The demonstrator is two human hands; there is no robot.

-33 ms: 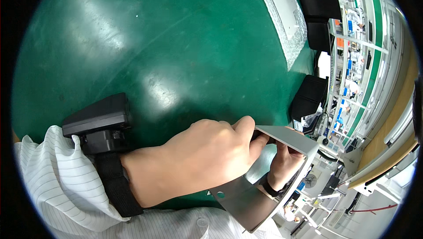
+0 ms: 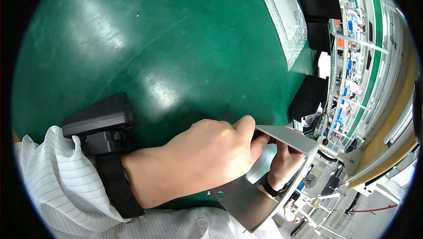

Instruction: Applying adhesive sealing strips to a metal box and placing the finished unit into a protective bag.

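Observation:
A grey sheet-metal housing (image 2: 286, 136) with open sides is held tilted near the front of the table. My left hand (image 2: 216, 148) is closed on its near upper edge, with thumb and fingertips reaching inside the opening. Through that opening shows my right hand (image 2: 284, 166), gripping the upper panel from the far side. Its fingertips are mostly hidden behind the metal. A round hole shows in the housing's lower panel. My left wrist carries a black strap with a black box-shaped device (image 2: 99, 117); a dark band circles the right wrist.
The green tabletop (image 2: 176, 49) stretches ahead and left. At the far right, a flat white panel (image 2: 282, 7) lies on bubble wrap (image 2: 296, 47). Black bins (image 2: 309, 95) stand along the right edge. Beyond are shelving and people at other benches.

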